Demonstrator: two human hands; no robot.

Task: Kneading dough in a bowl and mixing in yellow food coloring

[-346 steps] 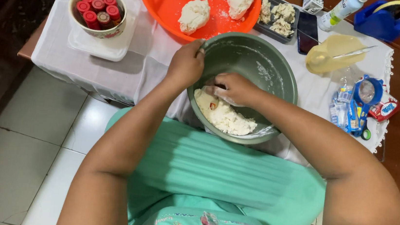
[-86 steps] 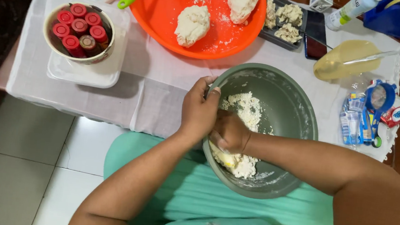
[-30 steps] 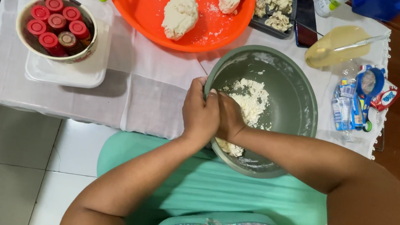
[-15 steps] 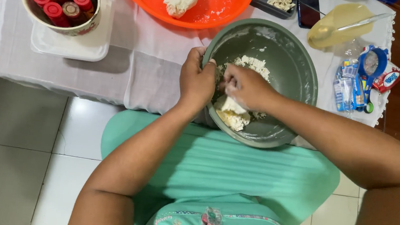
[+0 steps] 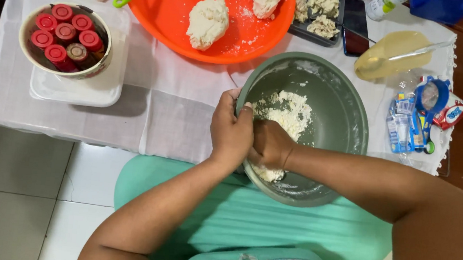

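White dough (image 5: pixel 287 110) is sitting in the grey bowl (image 5: pixel 347 101); the right hand (image 5: pixel 269 145) is squeezing it, the left hand (image 5: pixel 231 130) is gripping the rim, and an orange tray (image 5: pixel 169 16) is lying far behind.

Over the last seconds the right hand (image 5: pixel 271 144) drew back from the dough (image 5: pixel 285 113) toward the grey bowl's (image 5: pixel 351 124) near rim, closing against the left hand (image 5: pixel 232 131) there.

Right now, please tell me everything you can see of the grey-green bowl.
The grey-green bowl is round, deep and looks like dull metal. It rests at the table's near edge, partly over the lap, below the orange tray. Its inner wall is smeared with flour. Crumbly white dough lies inside. The left hand grips its rim; the right hand presses into the dough.
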